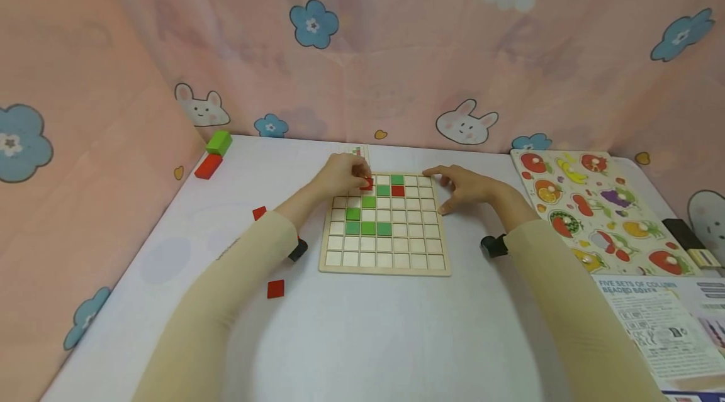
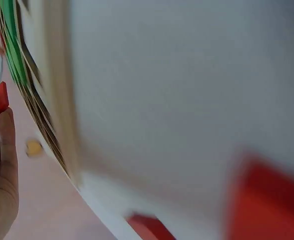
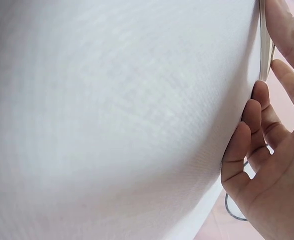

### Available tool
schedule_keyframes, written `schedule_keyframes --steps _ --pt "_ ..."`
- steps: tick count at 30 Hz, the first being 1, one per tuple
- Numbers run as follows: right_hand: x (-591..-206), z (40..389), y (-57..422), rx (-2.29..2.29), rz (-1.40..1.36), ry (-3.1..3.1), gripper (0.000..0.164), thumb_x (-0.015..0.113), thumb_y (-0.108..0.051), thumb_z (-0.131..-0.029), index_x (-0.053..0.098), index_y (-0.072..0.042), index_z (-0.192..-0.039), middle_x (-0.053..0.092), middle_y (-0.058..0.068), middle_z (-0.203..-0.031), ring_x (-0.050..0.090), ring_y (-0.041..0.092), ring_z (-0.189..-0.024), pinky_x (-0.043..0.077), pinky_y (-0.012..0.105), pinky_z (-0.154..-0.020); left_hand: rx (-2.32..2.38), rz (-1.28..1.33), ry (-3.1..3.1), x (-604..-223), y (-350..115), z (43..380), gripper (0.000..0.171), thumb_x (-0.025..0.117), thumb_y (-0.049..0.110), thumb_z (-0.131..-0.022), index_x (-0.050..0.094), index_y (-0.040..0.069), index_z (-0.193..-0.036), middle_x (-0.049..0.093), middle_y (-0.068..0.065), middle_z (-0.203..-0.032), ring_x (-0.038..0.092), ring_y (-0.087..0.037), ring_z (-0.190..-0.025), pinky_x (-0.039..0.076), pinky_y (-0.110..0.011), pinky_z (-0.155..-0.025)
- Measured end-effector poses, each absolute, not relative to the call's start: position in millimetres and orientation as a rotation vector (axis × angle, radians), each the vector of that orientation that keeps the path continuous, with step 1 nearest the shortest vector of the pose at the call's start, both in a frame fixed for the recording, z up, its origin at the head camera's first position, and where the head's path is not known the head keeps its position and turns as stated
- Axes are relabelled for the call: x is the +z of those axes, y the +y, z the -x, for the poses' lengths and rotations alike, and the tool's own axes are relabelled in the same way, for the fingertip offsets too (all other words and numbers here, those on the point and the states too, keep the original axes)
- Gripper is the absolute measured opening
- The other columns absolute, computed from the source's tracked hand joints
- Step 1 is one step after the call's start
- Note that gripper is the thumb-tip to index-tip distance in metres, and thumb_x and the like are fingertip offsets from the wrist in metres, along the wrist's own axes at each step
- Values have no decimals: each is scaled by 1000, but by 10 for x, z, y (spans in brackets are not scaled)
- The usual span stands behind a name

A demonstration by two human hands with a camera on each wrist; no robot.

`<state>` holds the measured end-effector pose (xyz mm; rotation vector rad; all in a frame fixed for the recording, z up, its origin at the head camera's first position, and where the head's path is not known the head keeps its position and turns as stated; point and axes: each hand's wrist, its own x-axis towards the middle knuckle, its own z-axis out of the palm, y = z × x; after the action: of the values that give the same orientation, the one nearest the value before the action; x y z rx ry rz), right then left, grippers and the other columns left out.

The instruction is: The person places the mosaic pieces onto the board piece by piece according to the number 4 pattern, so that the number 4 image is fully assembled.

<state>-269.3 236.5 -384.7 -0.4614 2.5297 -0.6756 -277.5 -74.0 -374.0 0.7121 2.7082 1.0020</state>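
A square wooden grid board (image 1: 385,272) lies on the white table, holding several green tiles (image 1: 368,228) and a red tile (image 1: 398,190) in its cells. Thumb and fingers of my left hand (image 1: 342,175) pinch another red tile (image 2: 2,96) over the board's upper left part. My right hand (image 1: 470,188) is at the board's right side, index finger by the upper right corner and thumb lower on the edge; its other fingers are loosely bent in the right wrist view. Behind the board, a small patterned card (image 1: 358,150) is partly covered by my left hand.
Loose red tiles (image 1: 275,289) lie left of the board, near my left forearm. A green block (image 1: 219,142) and a red block (image 1: 208,166) are at the far left edge. On the right sit a fruit puzzle board (image 1: 549,191) and a printed box (image 1: 646,320).
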Motion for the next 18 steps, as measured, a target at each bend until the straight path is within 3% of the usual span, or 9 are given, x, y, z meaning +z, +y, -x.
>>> schedule_keyframes --steps 8,18 --pt "-3845 2700 2371 -677 450 2527 92 83 -24 -76 33 -21 -153 42 21 -135 42 33 -113 40 49 -95 1064 -789 2555 -3756 -281 2643 8 72 12 -89 73 7 -96 73 -8 -96 60 -14 -82 46 -21 -70" --pt "-3841 2692 2379 -694 466 2521 91 83 -22 -76 33 -21 -153 43 21 -133 42 32 -112 40 47 -94 848 -804 2627 -3782 -152 2602 7 71 13 -90 74 8 -94 76 -6 -96 66 -18 -90 52 -29 -82"
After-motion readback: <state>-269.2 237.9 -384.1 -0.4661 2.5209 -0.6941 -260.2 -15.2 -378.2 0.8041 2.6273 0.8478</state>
